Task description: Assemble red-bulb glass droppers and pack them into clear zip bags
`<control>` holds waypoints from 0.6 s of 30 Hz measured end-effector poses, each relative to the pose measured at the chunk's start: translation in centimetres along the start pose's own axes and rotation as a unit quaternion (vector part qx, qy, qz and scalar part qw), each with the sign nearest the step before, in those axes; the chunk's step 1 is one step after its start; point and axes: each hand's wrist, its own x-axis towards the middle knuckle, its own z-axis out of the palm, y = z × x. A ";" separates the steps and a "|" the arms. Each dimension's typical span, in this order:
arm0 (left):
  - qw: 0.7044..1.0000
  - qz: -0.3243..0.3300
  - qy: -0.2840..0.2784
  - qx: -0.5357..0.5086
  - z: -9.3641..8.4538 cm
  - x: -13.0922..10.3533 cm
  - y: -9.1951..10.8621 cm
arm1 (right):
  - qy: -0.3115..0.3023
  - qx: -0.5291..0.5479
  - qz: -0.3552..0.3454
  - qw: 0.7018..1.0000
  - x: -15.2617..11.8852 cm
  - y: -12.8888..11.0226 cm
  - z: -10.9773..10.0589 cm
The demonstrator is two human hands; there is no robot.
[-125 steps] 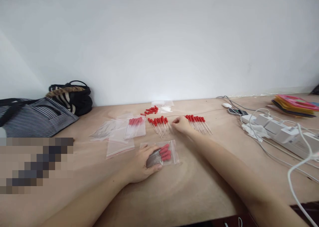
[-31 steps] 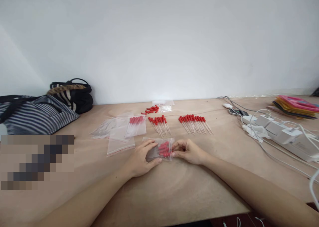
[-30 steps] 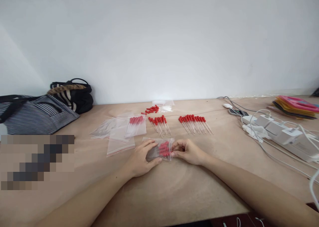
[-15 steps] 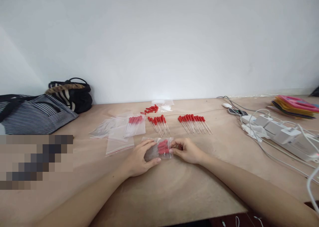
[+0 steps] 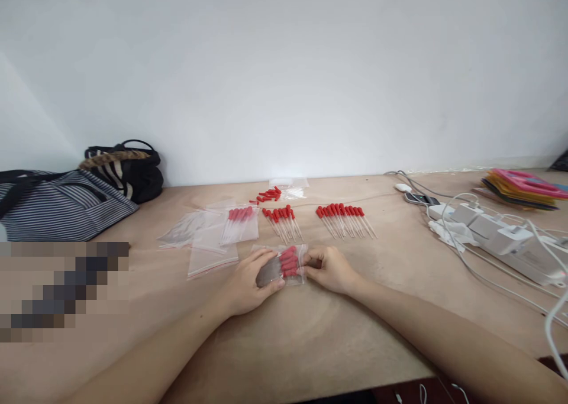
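A clear zip bag (image 5: pixel 290 262) with several red-topped droppers inside lies flat near the table's front, its red bulbs toward the right. My left hand (image 5: pixel 252 281) rests on the bag's left part, thumb and fingers spread. At the bag's right edge, the fingers of my right hand (image 5: pixel 331 268) are pinched together on it. Behind are two fanned groups of red-topped droppers, one in the middle (image 5: pixel 284 222) and one to the right (image 5: pixel 346 219). Another bag of droppers (image 5: pixel 239 223) lies on flat plastic bags (image 5: pixel 213 253) at the left.
Loose red bulbs (image 5: pixel 268 194) and thin clear tubes (image 5: pixel 295 192) lie near the wall. A power strip (image 5: pixel 510 241) with white chargers and cables occupies the right side, below a colourful stack (image 5: pixel 526 188). Striped (image 5: pixel 66 206) and black bags (image 5: pixel 142 173) stand at the left.
The red bulbs inside the bag now lie more spread out and show more distinctly. Both hands keep nearly the same places at the bag.
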 end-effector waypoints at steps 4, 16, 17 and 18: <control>1.000 0.004 0.005 0.018 -0.1 0.0 0.0 | -0.003 0.026 0.000 1.000 0.1 0.1 -0.3; 0.998 0.051 -0.020 0.029 0.2 -0.5 0.7 | -0.047 -0.026 0.072 0.996 -0.6 0.1 -1.8; 0.998 0.058 -0.029 0.028 0.2 -0.5 0.6 | -0.047 -0.033 0.063 0.996 -0.7 -0.1 -1.8; 0.997 0.067 -0.040 0.024 0.1 -0.5 0.6 | -0.039 -0.033 0.047 0.998 -0.8 -0.1 -2.0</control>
